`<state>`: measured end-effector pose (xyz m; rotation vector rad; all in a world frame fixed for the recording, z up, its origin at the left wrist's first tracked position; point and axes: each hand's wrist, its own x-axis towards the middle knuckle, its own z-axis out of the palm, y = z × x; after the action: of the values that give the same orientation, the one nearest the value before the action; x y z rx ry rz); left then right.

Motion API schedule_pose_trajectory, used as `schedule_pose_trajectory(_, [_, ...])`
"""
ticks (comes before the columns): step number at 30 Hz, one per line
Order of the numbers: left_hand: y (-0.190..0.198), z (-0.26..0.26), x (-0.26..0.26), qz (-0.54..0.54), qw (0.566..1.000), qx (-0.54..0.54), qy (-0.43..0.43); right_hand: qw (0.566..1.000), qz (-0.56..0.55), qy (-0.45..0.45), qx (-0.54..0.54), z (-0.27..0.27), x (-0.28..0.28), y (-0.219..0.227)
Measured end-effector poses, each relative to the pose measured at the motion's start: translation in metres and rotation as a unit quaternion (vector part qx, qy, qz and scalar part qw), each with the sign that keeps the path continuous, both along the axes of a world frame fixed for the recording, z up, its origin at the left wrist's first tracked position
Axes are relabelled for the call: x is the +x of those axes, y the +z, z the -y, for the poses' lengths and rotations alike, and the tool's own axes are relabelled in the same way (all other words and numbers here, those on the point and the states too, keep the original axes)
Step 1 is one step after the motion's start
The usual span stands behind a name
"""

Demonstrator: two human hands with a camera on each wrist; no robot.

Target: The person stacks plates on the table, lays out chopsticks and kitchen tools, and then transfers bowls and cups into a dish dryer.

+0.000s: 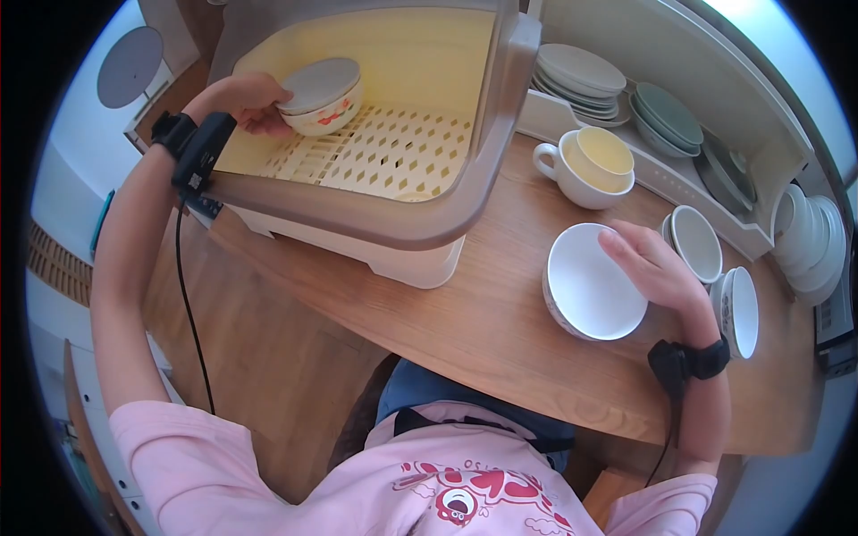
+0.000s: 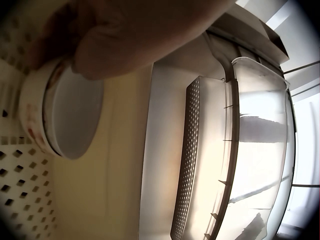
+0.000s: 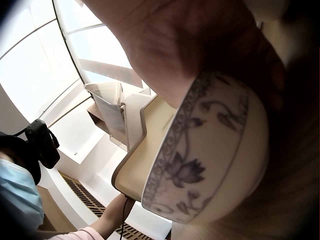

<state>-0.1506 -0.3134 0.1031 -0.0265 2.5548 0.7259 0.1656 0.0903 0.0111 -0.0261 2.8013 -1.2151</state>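
Note:
In the head view my left hand grips the side of stacked bowls, a grey-topped one over a white one with red flowers, inside the cream rack. The left wrist view shows that hand against the tilted bowls. My right hand holds the rim of a white bowl low over or on the wooden table, thumb at its inner side. Blue flowers cover the bowl's outside in the right wrist view, with the right hand above it.
A white cup with a yellow cup inside stands behind the right bowl. Right of it are a cream cup and tilted bowls. Plates and green bowls fill a white shelf unit at the back.

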Motion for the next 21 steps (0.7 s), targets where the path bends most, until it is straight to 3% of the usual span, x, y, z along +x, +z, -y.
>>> schedule_pose_trajectory(9, [0.005,0.002,-0.002,-0.036,0.996,-0.076,-0.028,1.000,-0.001,0.001,0.015,0.001,0.001,-0.001])
schedule_pose_trajectory(21, [0.003,0.002,-0.001,-0.009,1.000,-0.001,0.009,1.000,-0.007,0.002,0.012,0.002,0.000,-0.003])
